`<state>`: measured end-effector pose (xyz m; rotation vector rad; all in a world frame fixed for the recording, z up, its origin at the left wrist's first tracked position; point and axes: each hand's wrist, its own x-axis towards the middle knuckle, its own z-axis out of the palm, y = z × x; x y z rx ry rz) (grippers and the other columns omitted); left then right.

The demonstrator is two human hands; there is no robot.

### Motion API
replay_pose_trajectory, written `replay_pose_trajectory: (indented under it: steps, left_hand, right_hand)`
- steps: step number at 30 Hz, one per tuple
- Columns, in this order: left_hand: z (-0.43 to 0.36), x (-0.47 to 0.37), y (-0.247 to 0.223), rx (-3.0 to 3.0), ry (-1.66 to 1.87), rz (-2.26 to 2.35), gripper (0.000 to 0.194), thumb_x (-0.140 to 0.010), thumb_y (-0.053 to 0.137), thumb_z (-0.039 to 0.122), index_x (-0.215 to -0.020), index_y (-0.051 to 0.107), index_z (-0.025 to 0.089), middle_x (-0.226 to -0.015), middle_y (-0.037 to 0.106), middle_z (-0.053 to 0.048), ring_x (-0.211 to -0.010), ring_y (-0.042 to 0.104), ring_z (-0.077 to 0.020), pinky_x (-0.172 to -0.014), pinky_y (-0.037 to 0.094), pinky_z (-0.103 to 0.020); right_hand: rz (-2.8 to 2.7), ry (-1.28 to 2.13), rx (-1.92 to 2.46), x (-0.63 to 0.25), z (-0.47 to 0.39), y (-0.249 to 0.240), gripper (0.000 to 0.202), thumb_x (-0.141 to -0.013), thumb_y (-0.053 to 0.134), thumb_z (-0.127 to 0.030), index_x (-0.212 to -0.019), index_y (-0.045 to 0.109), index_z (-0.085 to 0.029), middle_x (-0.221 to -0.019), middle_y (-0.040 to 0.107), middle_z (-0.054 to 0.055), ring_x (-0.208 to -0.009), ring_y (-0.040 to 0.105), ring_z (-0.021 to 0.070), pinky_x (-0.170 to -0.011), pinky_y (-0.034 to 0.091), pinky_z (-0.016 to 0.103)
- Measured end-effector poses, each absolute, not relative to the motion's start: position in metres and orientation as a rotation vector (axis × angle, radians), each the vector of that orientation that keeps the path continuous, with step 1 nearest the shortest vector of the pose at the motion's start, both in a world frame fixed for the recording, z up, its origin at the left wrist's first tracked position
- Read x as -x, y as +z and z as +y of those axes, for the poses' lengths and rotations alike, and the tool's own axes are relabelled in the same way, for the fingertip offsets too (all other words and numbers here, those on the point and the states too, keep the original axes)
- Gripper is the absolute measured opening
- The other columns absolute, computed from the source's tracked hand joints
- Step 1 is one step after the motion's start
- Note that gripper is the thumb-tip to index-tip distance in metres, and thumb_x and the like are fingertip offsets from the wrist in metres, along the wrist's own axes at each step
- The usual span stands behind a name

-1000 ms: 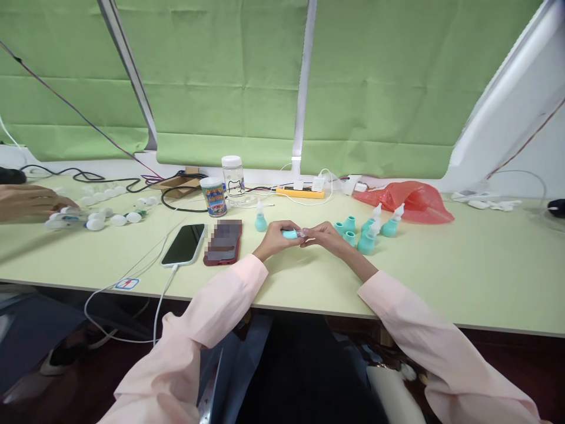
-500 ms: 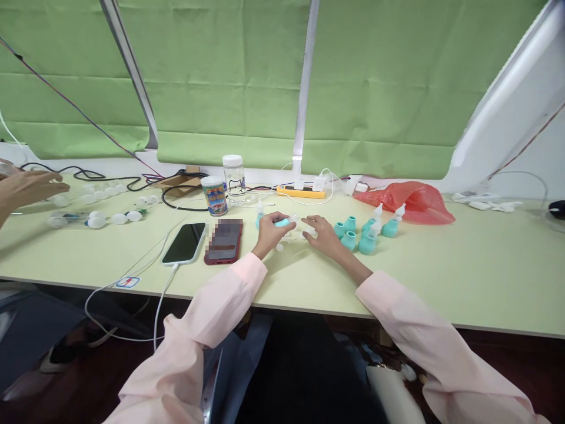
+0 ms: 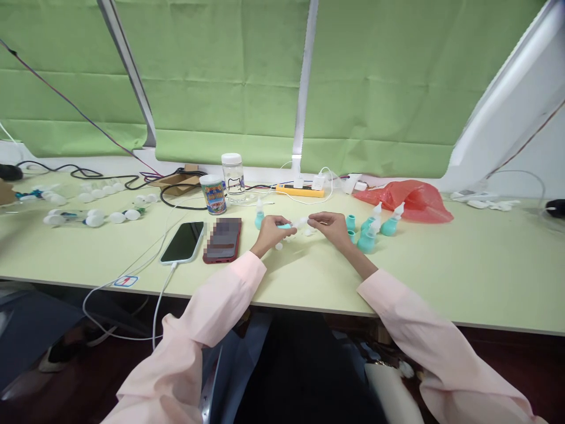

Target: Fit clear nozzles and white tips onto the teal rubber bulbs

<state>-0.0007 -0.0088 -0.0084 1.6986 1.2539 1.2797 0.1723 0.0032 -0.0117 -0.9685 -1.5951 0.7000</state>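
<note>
My left hand [image 3: 272,233] is closed around a teal bulb [image 3: 285,226] that lies on its side, its mouth toward the right. In the fingertips of my right hand [image 3: 330,228] is a clear white tip [image 3: 302,222], close against the bulb's mouth; whether they are joined I cannot tell. Behind my left hand stands a teal bulb with a white nozzle [image 3: 259,215]. Small white parts [image 3: 308,232] lie on the table between and below my hands. To the right of my right hand are several teal bulbs [image 3: 366,241], some with nozzles, others open-topped.
Two phones [image 3: 183,242] [image 3: 223,240] lie left of my hands. Behind them stand a printed can [image 3: 213,195] and a clear jar [image 3: 233,175]. A yellow power strip [image 3: 300,191] and red plastic bag [image 3: 408,202] are at the back. White round parts [image 3: 94,218] lie far left.
My right hand has pinched a clear white tip and brought it to the bulb in my left hand. The other person's hand at the far left has mostly left the view.
</note>
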Motion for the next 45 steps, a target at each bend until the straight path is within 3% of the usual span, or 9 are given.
replay_pose_trajectory:
  steps: [4,10,20,30,45]
  left_hand:
    - [-0.013,0.002,-0.003,-1.692,1.21,1.169,0.018,-0.05,0.063,0.02,-0.064,0.062,0.008,-0.051,0.057,-0.002,-0.044,0.049,-0.0072,-0.045,0.038,-0.018]
    - [-0.019,0.004,0.005,-1.556,1.027,1.04,0.016,-0.053,0.063,0.021,-0.06,0.061,0.007,-0.047,0.055,-0.003,-0.039,0.045,-0.0064,-0.039,0.035,-0.018]
    - [-0.019,0.009,0.008,-1.537,0.955,0.93,0.021,-0.052,0.065,0.025,-0.06,0.061,0.006,-0.049,0.054,-0.004,-0.04,0.044,-0.0066,-0.039,0.034,-0.019]
    - [-0.016,0.01,0.004,-1.582,0.932,0.972,0.026,-0.05,0.066,0.021,-0.071,0.067,0.006,-0.049,0.056,-0.004,-0.041,0.047,-0.0078,-0.04,0.036,-0.019]
    - [-0.017,0.008,0.004,-1.707,0.93,1.002,0.028,-0.051,0.066,0.024,-0.073,0.067,0.007,-0.049,0.057,-0.003,-0.041,0.046,-0.0075,-0.039,0.034,-0.018]
  right_hand:
    - [-1.571,0.955,0.894,-0.178,0.003,-0.005,0.031,-0.053,0.069,-0.035,-0.075,0.066,-0.013,-0.067,0.064,0.005,-0.056,0.055,0.0131,-0.059,0.048,0.031]
    - [-1.649,1.22,0.83,-0.189,0.006,-0.004,0.032,-0.054,0.069,-0.034,-0.079,0.067,-0.013,-0.062,0.063,0.003,-0.054,0.055,0.0115,-0.062,0.05,0.033]
    - [-1.649,1.325,0.77,-0.188,0.004,-0.004,0.032,-0.055,0.07,-0.033,-0.079,0.068,-0.014,-0.066,0.065,0.005,-0.06,0.06,0.0154,-0.068,0.051,0.039]
    - [-1.75,1.31,0.872,-0.191,0.001,0.0,0.032,-0.054,0.07,-0.035,-0.077,0.068,-0.012,-0.066,0.065,0.007,-0.057,0.06,0.0158,-0.065,0.052,0.037]
    - [-1.757,1.286,0.867,-0.191,-0.002,0.003,0.027,-0.055,0.069,-0.032,-0.072,0.069,-0.012,-0.05,0.055,-0.001,-0.045,0.047,0.0063,-0.06,0.054,0.037]
